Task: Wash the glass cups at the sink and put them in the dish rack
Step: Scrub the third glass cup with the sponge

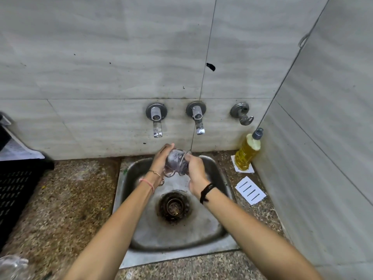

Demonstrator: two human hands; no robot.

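- Currently we hold one clear glass cup with a side handle (177, 162) over the back of the stainless steel sink basin (220, 225), just under the right-hand chrome wall tap (198, 118); a thin stream runs from that tap down to the cup.
- Our left hand (160, 161) is wrapped around the cup's base end; our right hand (196, 174) closes on the rim end. Both hands are grasping the cup; whether fingers reach inside it, we cannot tell.
- Progress, as judged: this cup is mid-wash, not yet racked. The black slotted plastic crate (14, 190) at the left, probably the rack, shows no cup in its visible part.
- Blurred glassware (12, 265) sits at the lower left corner; washed or not, we cannot tell.
- The cup lies tilted on its side, rim towards the right, wet, its handle hanging below.
- A bottle of yellow dish liquid (247, 152) stands right of the sink.
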